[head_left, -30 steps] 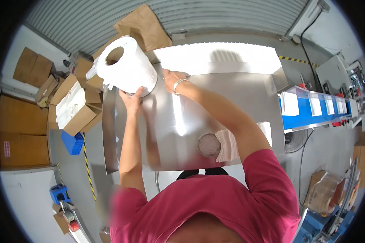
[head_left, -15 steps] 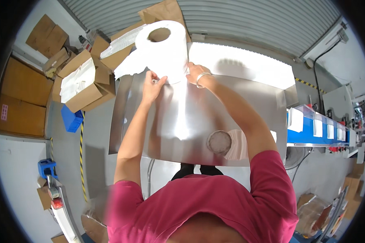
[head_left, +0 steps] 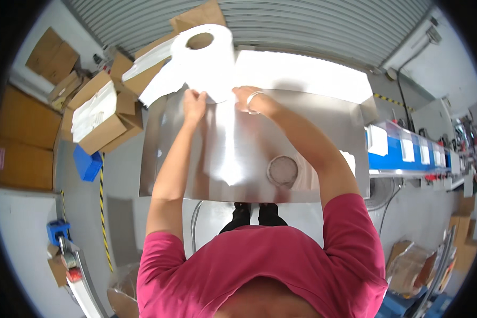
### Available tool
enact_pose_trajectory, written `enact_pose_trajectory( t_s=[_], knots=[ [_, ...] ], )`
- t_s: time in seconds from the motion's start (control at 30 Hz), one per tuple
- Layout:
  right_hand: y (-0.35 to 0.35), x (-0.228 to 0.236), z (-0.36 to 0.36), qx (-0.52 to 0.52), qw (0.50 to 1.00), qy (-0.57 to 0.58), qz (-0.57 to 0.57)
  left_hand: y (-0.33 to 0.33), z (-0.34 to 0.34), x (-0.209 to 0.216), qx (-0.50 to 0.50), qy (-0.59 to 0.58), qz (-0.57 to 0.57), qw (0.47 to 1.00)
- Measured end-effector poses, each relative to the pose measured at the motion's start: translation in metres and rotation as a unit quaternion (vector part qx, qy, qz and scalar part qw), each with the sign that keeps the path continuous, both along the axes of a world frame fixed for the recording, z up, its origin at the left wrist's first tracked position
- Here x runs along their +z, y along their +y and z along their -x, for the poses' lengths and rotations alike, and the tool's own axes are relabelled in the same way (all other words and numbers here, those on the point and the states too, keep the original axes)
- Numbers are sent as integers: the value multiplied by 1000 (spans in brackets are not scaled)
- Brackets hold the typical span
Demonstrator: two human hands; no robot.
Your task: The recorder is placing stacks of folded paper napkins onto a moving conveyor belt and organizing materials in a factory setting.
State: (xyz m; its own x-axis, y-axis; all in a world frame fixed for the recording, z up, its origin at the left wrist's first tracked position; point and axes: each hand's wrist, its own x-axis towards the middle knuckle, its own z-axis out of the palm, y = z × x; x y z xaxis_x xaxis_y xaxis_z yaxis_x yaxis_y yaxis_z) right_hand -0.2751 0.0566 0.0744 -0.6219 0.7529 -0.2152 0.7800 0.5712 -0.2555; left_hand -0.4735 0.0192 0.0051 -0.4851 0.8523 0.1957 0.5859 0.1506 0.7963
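A large white roll (head_left: 214,69) with a hollow brown core stands at the far side of a shiny metal table (head_left: 238,153). Its loose sheet (head_left: 161,85) trails off to the left. My left hand (head_left: 195,107) is at the front left of the roll's base, thumb and fingers drawn together. On the other side, my right hand (head_left: 248,99), with a white band at the wrist, has its fingers curled against the roll's lower right side. What either hand pinches is too small or hidden to tell.
A round greyish disc-like object (head_left: 282,171) lies near the table's front edge, beside a pale stack (head_left: 306,177) partly behind my right arm. Open cartons (head_left: 103,138) with white contents stand left, above a blue bin (head_left: 87,163). A blue conveyor (head_left: 397,156) carrying white pieces runs right.
The whole view has shifted a little, so the table and roll appear further left. Both hands stay by the roll's base, with slightly altered finger positions.
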Motion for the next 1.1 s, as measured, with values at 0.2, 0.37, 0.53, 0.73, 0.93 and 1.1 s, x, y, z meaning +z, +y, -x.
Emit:
enact_pose_trajectory(
  t_s=[0.2,0.37,0.53,0.73,0.93,1.1],
  knots=[
    [-65,42,-52,56,996,-17,69,-34,-28,-15,-127,59,95,986],
    [-101,47,-139,4,994,107,24,-24,-50,-9,-235,14,91,968],
    [-146,68,-212,-212,953,218,17,-8,-94,-2,-332,20,36,942],
    [-169,61,-260,-333,882,327,-70,7,-163,-2,-392,-31,79,916],
    [-185,36,-313,-423,794,432,-71,51,-201,11,-394,26,70,916],
    [-237,22,-370,-483,759,409,-151,101,-205,-4,-418,53,-32,906]
  ],
)
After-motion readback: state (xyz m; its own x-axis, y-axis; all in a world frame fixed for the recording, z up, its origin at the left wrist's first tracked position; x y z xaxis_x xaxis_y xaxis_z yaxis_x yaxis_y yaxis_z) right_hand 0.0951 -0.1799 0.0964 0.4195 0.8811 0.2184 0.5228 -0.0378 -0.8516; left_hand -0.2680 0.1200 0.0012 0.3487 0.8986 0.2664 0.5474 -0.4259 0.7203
